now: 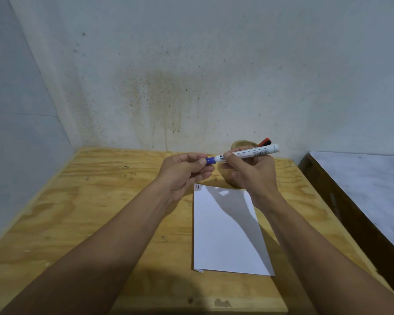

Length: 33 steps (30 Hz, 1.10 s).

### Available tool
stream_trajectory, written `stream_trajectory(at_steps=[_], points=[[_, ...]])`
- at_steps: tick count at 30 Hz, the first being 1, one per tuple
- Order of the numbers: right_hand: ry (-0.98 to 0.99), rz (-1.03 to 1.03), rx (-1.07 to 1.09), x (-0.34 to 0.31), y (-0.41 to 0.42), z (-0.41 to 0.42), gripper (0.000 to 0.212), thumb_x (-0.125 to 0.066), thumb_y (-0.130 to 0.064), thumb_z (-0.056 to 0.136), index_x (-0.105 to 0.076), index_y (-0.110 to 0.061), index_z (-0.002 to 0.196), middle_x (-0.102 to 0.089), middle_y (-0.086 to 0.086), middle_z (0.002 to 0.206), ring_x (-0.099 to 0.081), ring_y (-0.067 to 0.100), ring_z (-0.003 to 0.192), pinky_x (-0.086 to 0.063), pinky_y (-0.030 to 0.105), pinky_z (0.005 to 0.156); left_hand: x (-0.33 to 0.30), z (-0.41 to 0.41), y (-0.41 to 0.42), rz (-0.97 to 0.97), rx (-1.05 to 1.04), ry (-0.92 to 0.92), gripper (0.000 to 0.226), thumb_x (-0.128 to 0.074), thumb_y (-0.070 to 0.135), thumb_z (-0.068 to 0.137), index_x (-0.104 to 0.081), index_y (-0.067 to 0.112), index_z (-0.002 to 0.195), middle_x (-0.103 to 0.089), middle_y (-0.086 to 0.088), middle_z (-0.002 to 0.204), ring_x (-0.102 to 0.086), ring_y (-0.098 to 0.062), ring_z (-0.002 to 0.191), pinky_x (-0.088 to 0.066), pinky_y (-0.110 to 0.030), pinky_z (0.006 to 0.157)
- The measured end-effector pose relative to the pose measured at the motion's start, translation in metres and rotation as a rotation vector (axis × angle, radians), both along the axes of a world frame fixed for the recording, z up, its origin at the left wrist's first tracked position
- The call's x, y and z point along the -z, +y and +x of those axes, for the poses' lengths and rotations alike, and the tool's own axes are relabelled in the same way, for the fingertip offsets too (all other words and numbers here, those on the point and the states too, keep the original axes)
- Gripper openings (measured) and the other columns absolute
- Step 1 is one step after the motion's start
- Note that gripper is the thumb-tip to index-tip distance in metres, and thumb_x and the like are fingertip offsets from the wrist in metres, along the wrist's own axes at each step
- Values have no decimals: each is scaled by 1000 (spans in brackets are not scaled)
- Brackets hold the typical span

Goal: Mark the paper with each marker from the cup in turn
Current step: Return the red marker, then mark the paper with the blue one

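Note:
A white marker (pixel 250 152) with a blue cap (pixel 210 160) is held level above the table. My right hand (pixel 250 171) grips its barrel. My left hand (pixel 187 169) pinches the blue cap at the marker's left end. Behind my right hand stands a wooden cup (pixel 240 144), mostly hidden, with a red-capped marker (pixel 264 142) sticking out of it. A white sheet of paper (pixel 225 230) lies on the table below my hands. It carries a small red mark and a dark mark (pixel 197 187) at its top left corner.
The plywood table (pixel 96 212) meets a stained wall at the back and a wall on the left. To the right, across a dark gap, stands a second surface with a pale marbled top (pixel 369 185).

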State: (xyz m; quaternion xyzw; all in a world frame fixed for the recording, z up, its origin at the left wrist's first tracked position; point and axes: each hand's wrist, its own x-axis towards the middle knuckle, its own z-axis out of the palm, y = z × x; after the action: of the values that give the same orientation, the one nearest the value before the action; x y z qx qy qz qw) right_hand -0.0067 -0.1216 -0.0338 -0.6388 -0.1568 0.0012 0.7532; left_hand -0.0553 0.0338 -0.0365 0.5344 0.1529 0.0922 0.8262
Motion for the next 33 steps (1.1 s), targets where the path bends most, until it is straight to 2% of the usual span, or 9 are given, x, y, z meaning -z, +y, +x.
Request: stream_trajectory(at_steps=[7,11,15,18,21,23,26,30,33], points=[[-38,-108,60,-14,-10,7,14,-75,-17,85,-73,-4,82,-66,-2,61,-59,1,54,-44,13,53,-17,1,-17,52,23,-21,3,-64,-8,81,-65,-7,83,-69,-20,71,-72,-22,61,-60,-27,59],[-80,-303,43,-33,-17,12,35,-60,-32,96,-69,2,96,-70,12,79,-61,8,67,-48,29,66,-25,-1,-34,131,77,-83,12,-71,1,78,-67,-7,86,-71,-19,75,-72,-23,65,-62,-30,65],[-152,-408,107,-70,-33,26,30,-48,-32,102,-61,-4,104,-69,11,86,-68,20,74,-56,39,74,-34,12,-49,496,-64,-86,31,-83,19,68,-66,-1,85,-73,-18,75,-73,-26,65,-61,-37,61],[-163,-676,183,-101,-50,41,39,-41,-33,105,-59,-4,122,-59,6,81,-66,20,67,-62,39,70,-24,24,-47,954,-164,-134,20,-78,33,72,-70,16,81,-75,-4,85,-70,-16,77,-58,-35,71],[-243,-1018,244,-121,-61,55,38,-51,-34,101,-66,-9,124,-65,10,83,-68,23,66,-59,34,64,-13,31,-42,1317,-37,-183,34,-66,26,82,-66,16,115,-65,-4,125,-59,-22,114,-47,-40,97],[-296,-1139,252,-127,-61,63,33,-61,-35,95,-73,-9,110,-70,16,86,-69,26,66,-56,34,64,-11,33,-41,1473,77,-202,40,-62,21,85,-59,13,124,-59,-5,134,-53,-27,122,-42,-43,101],[-412,-1262,243,-126,-54,74,23,-73,-29,87,-77,-10,98,-70,9,92,-64,23,77,-50,28,60,-11,36,-42,1537,151,-168,41,-59,26,86,-59,12,124,-58,-6,134,-51,-29,123,-41,-44,100],[-458,-1408,130,-110,-38,88,22,-62,-10,92,-76,-9,109,-72,10,114,-64,24,100,-51,28,80,-13,38,-42,1580,164,-124,47,-61,33,83,-57,19,127,-60,-5,132,-54,-28,118,-44,-44,97],[-434,-1355,128,-97,-29,93,31,-72,-17,87,-67,-12,117,-65,9,113,-57,20,93,-49,31,78,-13,42,-39,1588,164,-94,45,-61,34,81,-58,22,124,-66,-4,123,-58,-28,111,-48,-45,91]])
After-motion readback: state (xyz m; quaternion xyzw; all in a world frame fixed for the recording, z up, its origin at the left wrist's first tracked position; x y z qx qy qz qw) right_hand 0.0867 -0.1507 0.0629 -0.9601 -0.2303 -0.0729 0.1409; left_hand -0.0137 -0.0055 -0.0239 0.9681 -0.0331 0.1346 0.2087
